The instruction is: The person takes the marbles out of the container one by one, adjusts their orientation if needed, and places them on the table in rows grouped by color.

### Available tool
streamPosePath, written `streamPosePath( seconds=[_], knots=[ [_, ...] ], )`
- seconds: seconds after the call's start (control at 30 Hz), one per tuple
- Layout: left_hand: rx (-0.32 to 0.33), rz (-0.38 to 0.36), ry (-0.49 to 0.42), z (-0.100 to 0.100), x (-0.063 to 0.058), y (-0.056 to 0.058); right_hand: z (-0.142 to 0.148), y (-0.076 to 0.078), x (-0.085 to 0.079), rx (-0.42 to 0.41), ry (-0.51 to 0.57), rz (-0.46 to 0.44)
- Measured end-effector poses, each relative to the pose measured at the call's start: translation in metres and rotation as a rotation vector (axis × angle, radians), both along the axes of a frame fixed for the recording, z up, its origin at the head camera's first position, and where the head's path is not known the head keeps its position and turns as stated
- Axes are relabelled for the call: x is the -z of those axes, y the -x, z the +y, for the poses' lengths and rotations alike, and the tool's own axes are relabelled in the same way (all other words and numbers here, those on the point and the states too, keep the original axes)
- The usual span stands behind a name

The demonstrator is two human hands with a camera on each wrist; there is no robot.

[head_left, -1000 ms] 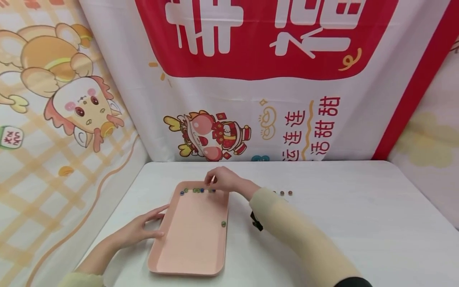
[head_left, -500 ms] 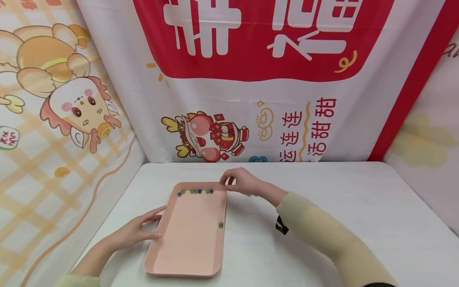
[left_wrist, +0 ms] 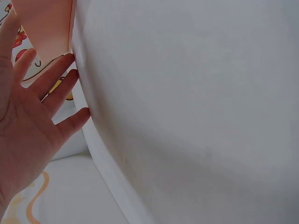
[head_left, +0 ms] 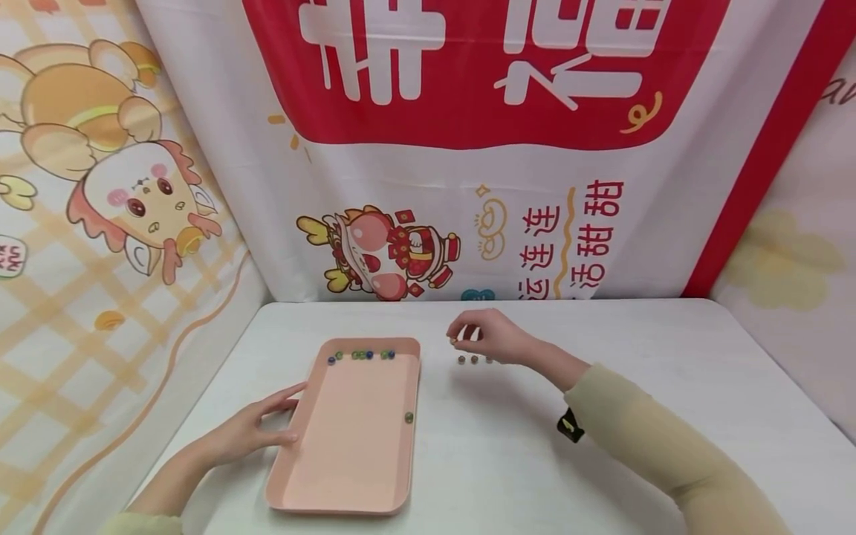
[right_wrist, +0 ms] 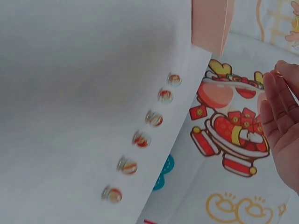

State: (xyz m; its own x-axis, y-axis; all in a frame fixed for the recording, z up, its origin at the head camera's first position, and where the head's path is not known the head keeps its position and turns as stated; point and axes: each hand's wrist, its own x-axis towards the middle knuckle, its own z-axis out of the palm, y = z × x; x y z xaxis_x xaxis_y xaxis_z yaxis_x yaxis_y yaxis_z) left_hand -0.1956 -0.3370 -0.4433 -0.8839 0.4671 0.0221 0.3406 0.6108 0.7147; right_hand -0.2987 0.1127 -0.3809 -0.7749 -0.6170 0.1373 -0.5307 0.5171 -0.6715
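Observation:
My right hand (head_left: pixel 498 338) is raised to the right of the pink tray (head_left: pixel 348 431), pinching a small orange marble (right_wrist: pixel 279 73) between thumb and fingertip. Below it on the table, a row of several clear marbles with orange-red swirls (right_wrist: pixel 141 139) shows in the right wrist view; in the head view the hand hides part of this row. At the tray's left side rests my left hand (head_left: pixel 247 431), thumb and fingers extended against the rim. Several blue and green marbles (head_left: pixel 362 355) lie along the tray's far end. One green marble (head_left: pixel 409 417) sits by its right wall.
The white table (head_left: pixel 535 461) runs back to a white and red printed cloth (head_left: pixel 428 171). Another printed cloth (head_left: pixel 120 223) with a plaid pattern stands on the left, and a pale one (head_left: pixel 789 245) on the right.
My right hand has moved right, from over the tray's far end to above the row on the table, uncovering the marbles there. My left hand stays at the tray's left rim.

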Motion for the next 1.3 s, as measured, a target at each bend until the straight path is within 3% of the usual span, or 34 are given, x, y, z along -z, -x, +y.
streamPosePath(
  seconds=[0.43,0.87,1.3],
  knots=[
    [-0.009,-0.013,0.01,-0.001,-0.001,-0.001,0.061,-0.015,0.0,0.08,0.017,0.05],
    [-0.007,-0.018,0.009,0.001,-0.002,-0.001,0.115,-0.022,0.021,0.18,-0.023,0.08],
    [0.001,-0.008,0.01,0.0,-0.001,0.0,0.142,-0.011,0.049,0.235,-0.036,0.038]
  ],
)
